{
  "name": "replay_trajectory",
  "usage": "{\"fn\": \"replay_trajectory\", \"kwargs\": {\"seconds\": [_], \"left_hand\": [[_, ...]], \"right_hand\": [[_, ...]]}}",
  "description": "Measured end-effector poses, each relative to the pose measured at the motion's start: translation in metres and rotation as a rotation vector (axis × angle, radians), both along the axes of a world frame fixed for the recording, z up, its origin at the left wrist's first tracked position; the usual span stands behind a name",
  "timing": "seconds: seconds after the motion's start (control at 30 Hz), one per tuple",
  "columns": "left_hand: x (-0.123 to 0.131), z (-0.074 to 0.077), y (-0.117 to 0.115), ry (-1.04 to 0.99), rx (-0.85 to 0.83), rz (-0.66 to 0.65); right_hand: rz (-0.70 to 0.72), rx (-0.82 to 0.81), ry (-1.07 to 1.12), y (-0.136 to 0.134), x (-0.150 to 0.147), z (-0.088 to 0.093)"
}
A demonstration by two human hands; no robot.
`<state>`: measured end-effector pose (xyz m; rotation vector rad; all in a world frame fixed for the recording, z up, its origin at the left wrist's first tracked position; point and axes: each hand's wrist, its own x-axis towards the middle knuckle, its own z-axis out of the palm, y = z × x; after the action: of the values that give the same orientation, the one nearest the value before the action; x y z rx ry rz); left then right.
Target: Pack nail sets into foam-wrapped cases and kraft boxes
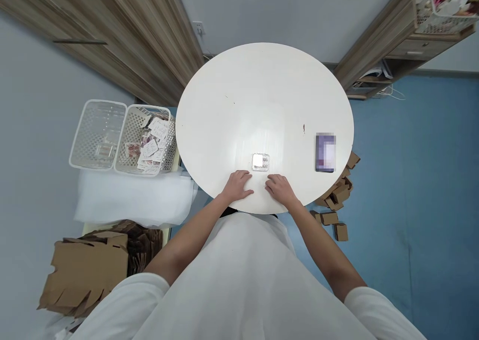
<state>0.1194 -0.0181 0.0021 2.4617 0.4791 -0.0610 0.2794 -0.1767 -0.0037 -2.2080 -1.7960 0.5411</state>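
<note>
A small clear plastic case (261,162) with a pale square piece in its left part lies on the white round table (262,81), close to the near edge. My left hand (237,186) rests on the table just below and left of the case, fingers apart and holding nothing. My right hand (280,188) lies below and right of the case, its fingers spread a little and curved, with nothing in them. Neither hand touches the case.
A phone-like object (325,153), partly pixelated, lies at the table's right. Left of the table are a white basket of packets (171,130), a clear bin (80,135), white sheets (130,195) and flattened cardboard (86,275). Small cardboard boxes (340,194) lie on the floor at right.
</note>
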Motion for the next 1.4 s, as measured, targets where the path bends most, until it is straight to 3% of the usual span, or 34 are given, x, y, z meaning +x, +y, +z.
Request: {"fn": "replay_trajectory", "kwargs": {"seconds": [0.2, 0.37, 0.47, 0.57, 0.63, 0.73, 0.9, 1.13, 1.4], "left_hand": [[-0.004, 0.001, -0.001, 0.022, 0.110, 0.024], [-0.005, 0.004, 0.005, 0.027, 0.091, 0.072], [0.004, 0.006, 0.019, 0.000, 0.015, 0.138], [0.020, 0.007, 0.036, -0.022, -0.060, 0.307], [0.033, 0.007, 0.044, -0.024, -0.054, 0.352], [0.047, 0.006, 0.046, -0.017, 0.101, 0.274], [0.050, 0.003, 0.035, -0.070, 0.321, 0.012], [0.043, 0.002, 0.036, -0.082, 0.252, -0.164], [0.041, 0.013, 0.030, -0.044, 0.098, -0.106]], "right_hand": [[-0.084, -0.032, 0.069, 0.010, 0.005, 0.010], [-0.047, -0.006, 0.125, 0.003, 0.018, 0.020], [-0.232, -0.086, 0.211, 0.009, 0.028, 0.020], [-0.476, -0.159, 0.241, 0.024, 0.034, 0.015], [-0.524, -0.144, 0.184, 0.034, 0.035, 0.010], [-0.451, -0.009, 0.005, 0.041, 0.032, 0.003], [-0.105, 0.090, -0.136, 0.040, 0.028, -0.002], [0.061, 0.073, -0.044, 0.043, 0.039, 0.002], [0.042, 0.025, 0.121, 0.041, 0.032, 0.015]]}}
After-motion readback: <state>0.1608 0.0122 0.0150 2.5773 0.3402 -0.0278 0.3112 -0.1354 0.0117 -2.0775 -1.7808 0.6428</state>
